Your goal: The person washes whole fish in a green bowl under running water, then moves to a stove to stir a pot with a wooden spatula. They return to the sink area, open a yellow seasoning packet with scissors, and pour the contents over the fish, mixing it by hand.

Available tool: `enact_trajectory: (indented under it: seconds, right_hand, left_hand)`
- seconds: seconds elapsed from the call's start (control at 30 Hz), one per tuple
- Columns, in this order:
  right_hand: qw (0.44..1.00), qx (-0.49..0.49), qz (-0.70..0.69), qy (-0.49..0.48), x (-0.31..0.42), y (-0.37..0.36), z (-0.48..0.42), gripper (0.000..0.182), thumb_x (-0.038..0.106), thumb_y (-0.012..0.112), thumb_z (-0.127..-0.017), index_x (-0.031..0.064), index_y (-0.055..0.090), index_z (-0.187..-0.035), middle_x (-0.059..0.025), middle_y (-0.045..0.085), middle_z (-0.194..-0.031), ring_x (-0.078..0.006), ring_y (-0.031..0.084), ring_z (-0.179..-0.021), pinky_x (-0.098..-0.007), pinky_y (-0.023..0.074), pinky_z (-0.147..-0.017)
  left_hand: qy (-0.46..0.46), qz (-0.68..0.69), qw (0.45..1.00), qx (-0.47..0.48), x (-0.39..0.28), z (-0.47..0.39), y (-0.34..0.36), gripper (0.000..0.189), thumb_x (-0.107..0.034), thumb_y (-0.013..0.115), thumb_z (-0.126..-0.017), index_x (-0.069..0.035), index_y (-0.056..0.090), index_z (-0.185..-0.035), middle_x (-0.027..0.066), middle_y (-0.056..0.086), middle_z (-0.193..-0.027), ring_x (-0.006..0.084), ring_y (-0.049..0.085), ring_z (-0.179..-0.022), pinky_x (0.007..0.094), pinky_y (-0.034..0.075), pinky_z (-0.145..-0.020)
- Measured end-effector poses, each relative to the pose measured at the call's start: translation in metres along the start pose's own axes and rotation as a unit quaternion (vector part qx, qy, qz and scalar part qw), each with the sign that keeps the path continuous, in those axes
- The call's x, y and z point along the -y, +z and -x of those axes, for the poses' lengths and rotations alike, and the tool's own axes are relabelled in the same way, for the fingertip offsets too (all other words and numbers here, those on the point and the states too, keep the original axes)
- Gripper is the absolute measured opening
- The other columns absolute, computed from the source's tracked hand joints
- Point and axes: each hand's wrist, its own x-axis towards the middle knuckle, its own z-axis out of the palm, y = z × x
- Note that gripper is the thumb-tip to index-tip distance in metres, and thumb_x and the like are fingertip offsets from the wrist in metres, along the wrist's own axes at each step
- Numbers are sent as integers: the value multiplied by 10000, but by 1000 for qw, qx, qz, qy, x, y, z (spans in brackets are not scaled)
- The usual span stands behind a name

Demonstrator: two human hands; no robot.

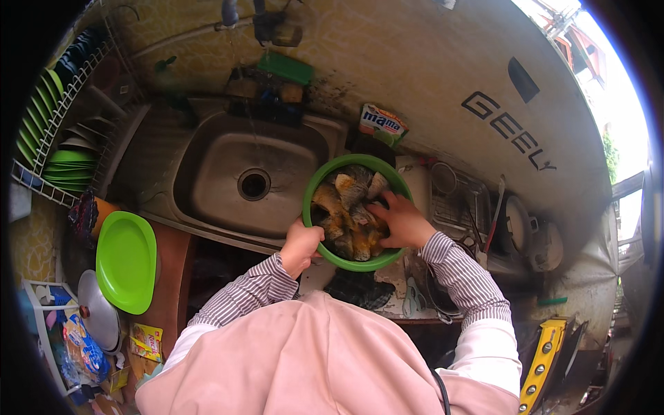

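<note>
A round green plastic bowl stands at the right edge of the sink, filled with fish pieces that carry orange-yellow patches, apparently seasoning. My left hand grips the bowl's near left rim. Reaching over the right rim, my right hand rests its spread fingers on the fish; some fingertips are hidden among the pieces. Left of the bowl lies the stainless steel sink basin with a dark drain. Thin water appears to fall from the tap above it.
A wire dish rack with green plates stands left. Below it are a green oval tray and a metal lid. A soap pouch stands behind the bowl. Right are a wire-racked metal tray, a red-handled utensil and a dark pan.
</note>
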Motion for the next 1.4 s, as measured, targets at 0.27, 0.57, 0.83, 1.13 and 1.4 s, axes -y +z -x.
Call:
enact_trajectory:
  seconds: [0.27, 0.57, 0.83, 1.13, 1.4]
  right_hand:
    - [997, -9, 37, 70, -36, 69, 53, 789, 294, 762, -516, 138, 464, -1230, -199, 375, -1251, -381, 443, -1059, -455, 367, -923]
    - [989, 28, -19, 143, -49, 94, 34, 776, 314, 753, -553, 154, 439, -1245, -212, 482, -1142, -380, 504, -1000, -428, 423, -866]
    - [943, 5, -189, 273, -20, 111, 30, 852, 351, 760, -563, 171, 351, -1288, -166, 573, -904, -344, 609, -796, -409, 488, -708]
    - [965, -92, 68, 235, -27, 111, 34, 603, 95, 612, -699, 198, 412, -1258, -137, 515, -830, -320, 587, -720, -391, 483, -606]
    - [919, -18, -294, 263, -15, 90, 45, 688, 211, 632, -747, 85, 315, -1346, -280, 484, -1151, -407, 528, -1007, -403, 441, -847]
  left_hand:
    - [-59, -34, 997, 31, 55, -27, 54, 441, 56, 455, -700, 1, 447, -1138, 135, 552, -943, 264, 621, -760, 366, 562, -533]
    - [-80, -63, 995, 10, 78, -60, 53, 422, 36, 447, -754, 4, 379, -1169, 169, 534, -987, 276, 625, -764, 366, 568, -510]
    - [-84, -68, 994, 18, 76, -61, 58, 457, 25, 444, -779, -50, 336, -1217, 174, 523, -1067, 288, 626, -829, 390, 579, -517]
    - [-125, -71, 984, 102, 76, -64, 46, 520, -31, 460, -820, -87, 198, -1266, 187, 452, -1149, 324, 617, -850, 415, 585, -555]
    - [-157, -50, 976, 144, 57, -42, 47, 457, -74, 391, -912, -120, 150, -1298, 190, 414, -1232, 328, 623, -864, 421, 569, -631]
